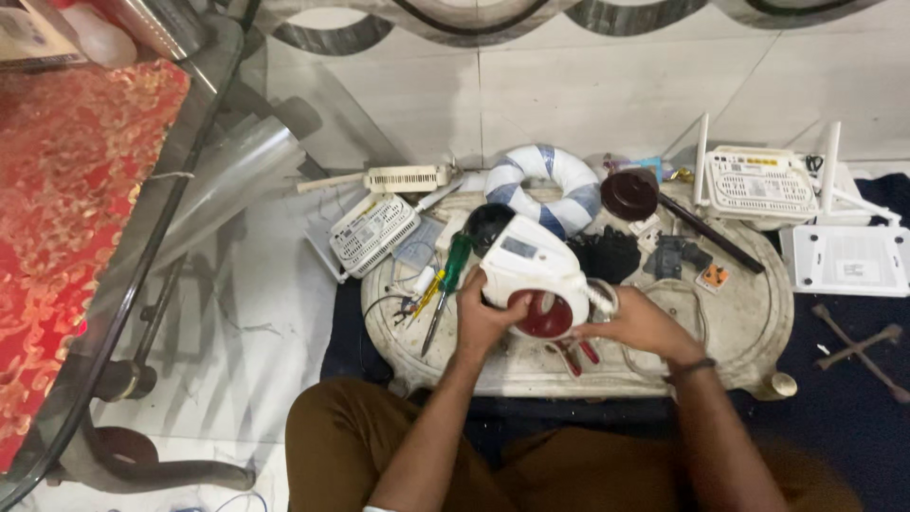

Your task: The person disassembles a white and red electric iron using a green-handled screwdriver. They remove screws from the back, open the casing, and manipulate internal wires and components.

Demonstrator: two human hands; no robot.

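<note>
Frame centre: white appliance with a dark red round face (533, 275) held over the low white oval table (749, 313). Left hand (485, 318) grasps its left flank, fingers curled onto the casing. Right hand (637, 322) is at its lower right edge, fingers bent around a pale ring-shaped part there; whether that part belongs to the appliance, cannot tell.

Surroundings on the table:
- Just left of the left hand: green-handled screwdriver (449, 280), tip pointing toward the lower left, with a yellow tool (427, 294) beside it.
- Beneath the appliance, between the hands: red-handled pliers (573, 354), partly covered.
- Behind the appliance: blue-and-white ring (545, 180), a dark brown round lid (629, 194) and black parts (607, 254).
- Right of centre: small orange-and-white piece (713, 276), a long dark rod (711, 232) lying diagonally.

Off the table: white vented box (373, 232) at its left rim; white router with antennas (763, 180) and flat white panel (846, 258) at upper right; cross-shaped wrench (861, 349) on dark cloth at right.

Room: the far half of the table is crowded; bare surface shows right of the right hand. A glass-edged table with red patterned cloth (66, 209) fills the left of the frame, well apart. The person's knees sit against the near rim.
</note>
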